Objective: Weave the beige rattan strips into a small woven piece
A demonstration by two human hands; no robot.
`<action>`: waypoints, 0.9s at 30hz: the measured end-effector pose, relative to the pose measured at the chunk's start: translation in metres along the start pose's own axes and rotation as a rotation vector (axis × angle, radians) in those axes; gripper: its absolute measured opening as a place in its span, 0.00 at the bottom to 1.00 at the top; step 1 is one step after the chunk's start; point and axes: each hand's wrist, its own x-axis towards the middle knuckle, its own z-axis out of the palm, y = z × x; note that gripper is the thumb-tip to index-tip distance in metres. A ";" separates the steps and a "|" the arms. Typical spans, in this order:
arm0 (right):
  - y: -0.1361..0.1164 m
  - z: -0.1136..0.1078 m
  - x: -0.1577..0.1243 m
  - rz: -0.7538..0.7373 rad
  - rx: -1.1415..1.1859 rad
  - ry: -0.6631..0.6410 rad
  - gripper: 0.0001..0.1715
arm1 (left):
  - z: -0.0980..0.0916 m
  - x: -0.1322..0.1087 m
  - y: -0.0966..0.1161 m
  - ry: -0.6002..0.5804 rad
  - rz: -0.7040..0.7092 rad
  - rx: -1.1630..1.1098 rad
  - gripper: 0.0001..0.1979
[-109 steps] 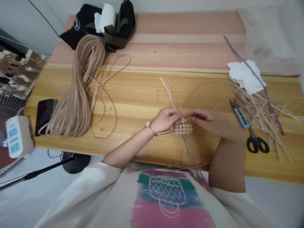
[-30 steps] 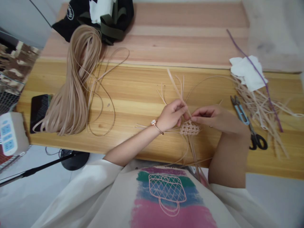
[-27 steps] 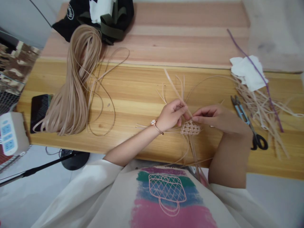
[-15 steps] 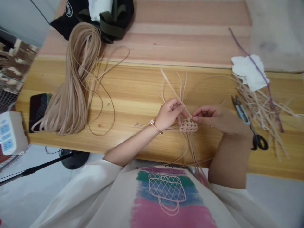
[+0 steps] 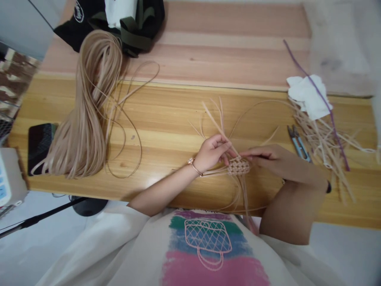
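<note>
1. Reading the far left corner of the counter (image 5: pixel 184 115), we find a black cap (image 5: pixel 70 20) with a white script logo. The logo is too small and too tilted for us to spell out.
2. We see no words on the shirt (image 5: pixel 205 254), only an outlined woven bag over green, blue and pink bands.
3. At the left edge a white power strip (image 5: pixel 7 184) is cut off by the frame, and its blue markings are unreadable.
4. Toward the right edge lie scissors (image 5: pixel 297 142). We see their blades, but the right forearm covers nearly all of the handles.
5. Behind them, a purple strand (image 5: pixel 317 93) crosses a white tissue (image 5: pixel 306 95) and a heap of pale offcuts (image 5: pixel 330 147). We cannot separate the single pieces in that heap.
6. The left hand (image 5: pixel 212 153), with a bracelet (image 5: pixel 192 163) at its wrist, has thumb and fingers pinched together on a flat strip (image 5: pixel 212 119) rising from the woven patch (image 5: pixel 238 167).
7. The right hand (image 5: pixel 268 157) is closed too, its fingertips gripping the patch's far right edge.
8. The woven patch sits near the front edge, right of the middle. Loose strips fan toward the far edge, and others hang over the front.
9. Well apart, toward the left edge, a thick bundle of tan strands (image 5: pixel 86 119) lies beside a dark phone (image 5: pixel 38 145).
</note>
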 end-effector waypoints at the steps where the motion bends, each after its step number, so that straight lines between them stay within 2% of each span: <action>1: -0.002 0.000 0.000 0.007 -0.015 0.011 0.21 | 0.000 0.000 0.000 0.003 -0.002 -0.003 0.08; 10: -0.008 0.004 0.006 0.016 0.105 0.094 0.23 | -0.002 -0.001 0.003 -0.008 -0.012 0.000 0.08; 21: 0.007 -0.001 0.001 -0.004 0.126 -0.013 0.23 | -0.002 0.002 -0.003 -0.098 -0.019 -0.009 0.09; 27: 0.005 -0.004 -0.003 0.002 0.161 0.013 0.22 | -0.003 0.002 -0.004 -0.117 0.035 -0.012 0.11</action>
